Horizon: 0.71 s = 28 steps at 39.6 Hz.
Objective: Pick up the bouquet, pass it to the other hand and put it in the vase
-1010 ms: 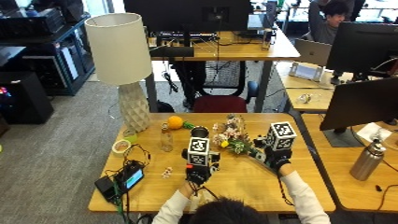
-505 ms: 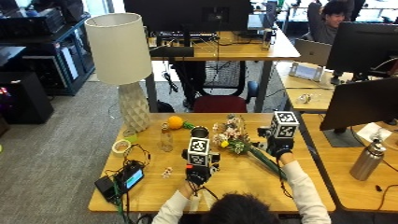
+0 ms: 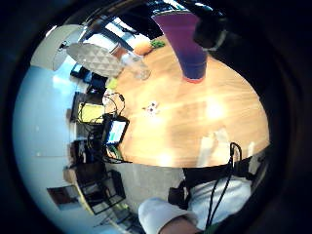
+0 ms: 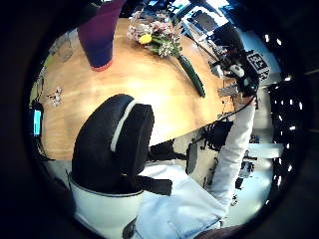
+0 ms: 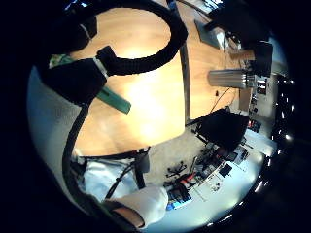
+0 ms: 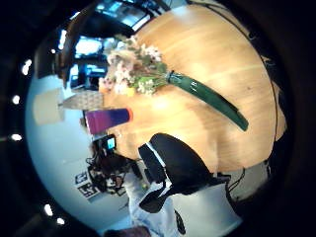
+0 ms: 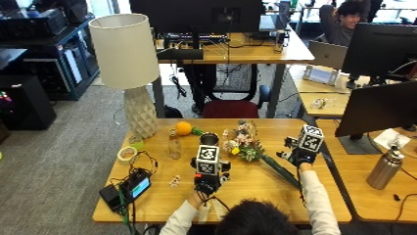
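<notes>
Green stems of the bouquet (image 7: 261,155) lie flat on the table (image 7: 312,200), flowers toward the vase (image 7: 208,139). My right hand (image 7: 298,155) hovers beside them, fingers apart, empty; my left hand (image 7: 207,182) waits relaxed by the vase to receive.

Smooth, glossy wooden table (image 7: 261,188), matt cloth lamp shade (image 7: 125,50), brushed metal bottle (image 7: 382,169), clear glass jar (image 7: 173,148).

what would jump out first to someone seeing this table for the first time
The bouquet lies flat mid-table, blossoms toward the far edge, its green wrapped stems running to the near right. At the far left corner stands a tall lamp with a cream shade. Two black-gloved hands hover, the left hand near the middle and the right hand by the stem end; neither holds the flowers.
</notes>
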Tool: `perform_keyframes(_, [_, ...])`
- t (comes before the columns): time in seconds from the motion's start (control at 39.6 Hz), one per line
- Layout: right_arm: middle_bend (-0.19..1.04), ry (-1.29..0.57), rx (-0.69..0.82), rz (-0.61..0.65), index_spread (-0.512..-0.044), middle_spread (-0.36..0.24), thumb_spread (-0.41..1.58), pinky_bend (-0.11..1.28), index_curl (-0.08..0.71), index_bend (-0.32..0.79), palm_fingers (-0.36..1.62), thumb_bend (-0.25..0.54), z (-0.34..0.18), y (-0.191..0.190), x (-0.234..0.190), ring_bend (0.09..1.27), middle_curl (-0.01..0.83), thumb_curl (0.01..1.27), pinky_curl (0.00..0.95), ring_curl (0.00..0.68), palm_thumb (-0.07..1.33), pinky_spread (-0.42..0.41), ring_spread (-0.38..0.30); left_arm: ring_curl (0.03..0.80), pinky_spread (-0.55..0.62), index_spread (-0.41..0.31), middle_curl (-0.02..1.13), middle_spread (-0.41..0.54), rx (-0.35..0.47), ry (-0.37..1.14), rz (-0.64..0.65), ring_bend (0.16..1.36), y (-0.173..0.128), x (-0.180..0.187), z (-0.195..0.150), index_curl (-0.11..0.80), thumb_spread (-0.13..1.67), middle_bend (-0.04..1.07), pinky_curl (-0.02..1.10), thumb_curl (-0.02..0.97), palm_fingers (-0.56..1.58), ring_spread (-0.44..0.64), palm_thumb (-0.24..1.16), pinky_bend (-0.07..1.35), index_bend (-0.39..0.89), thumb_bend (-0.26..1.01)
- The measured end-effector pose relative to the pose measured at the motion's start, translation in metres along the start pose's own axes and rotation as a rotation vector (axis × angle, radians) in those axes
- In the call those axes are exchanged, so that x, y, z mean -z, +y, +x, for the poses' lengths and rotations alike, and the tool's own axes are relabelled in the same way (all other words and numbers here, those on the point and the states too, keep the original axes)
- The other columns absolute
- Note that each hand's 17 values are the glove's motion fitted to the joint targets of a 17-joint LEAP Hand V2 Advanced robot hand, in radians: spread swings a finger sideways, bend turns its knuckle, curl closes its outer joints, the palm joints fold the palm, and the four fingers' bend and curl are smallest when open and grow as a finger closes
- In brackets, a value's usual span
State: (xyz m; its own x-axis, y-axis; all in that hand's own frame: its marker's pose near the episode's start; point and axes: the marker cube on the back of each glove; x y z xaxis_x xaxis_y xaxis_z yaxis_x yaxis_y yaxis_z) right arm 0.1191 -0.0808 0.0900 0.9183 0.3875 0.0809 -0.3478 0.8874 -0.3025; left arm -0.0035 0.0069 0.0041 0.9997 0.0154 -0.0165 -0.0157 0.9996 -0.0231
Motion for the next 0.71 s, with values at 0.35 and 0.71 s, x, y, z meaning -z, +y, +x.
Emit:
perform_keyframes(0.35, [0.35,-0.045,-0.038,-0.221,-0.148,0.037,1.03,0.78,0.042,0.04,0.57,-0.011,-0.002,0.072,-0.045,0.72,0.396,0.28,0.382,0.385,0.44,0.160,0.005,0.275,0.27,-0.055,0.28,0.098,-0.017,0.001,-0.016,0.48,-0.001,-0.005,0.008,0.329,1.19,0.17,0.33,0.235,0.39,0.25,0.19,0.40,0.16,-0.02])
perform_keyframes(0.71, [0.36,0.005,-0.060,-0.198,-0.142,0.007,1.01,0.75,0.064,0.05,0.62,-0.013,0.006,0.058,-0.086,0.70,0.412,0.31,0.370,0.385,0.56,0.106,-0.050,0.279,0.27,-0.055,0.28,0.098,-0.010,-0.004,-0.009,0.48,-0.002,-0.006,0.006,0.340,1.19,0.16,0.34,0.243,0.39,0.25,0.19,0.40,0.16,-0.02])
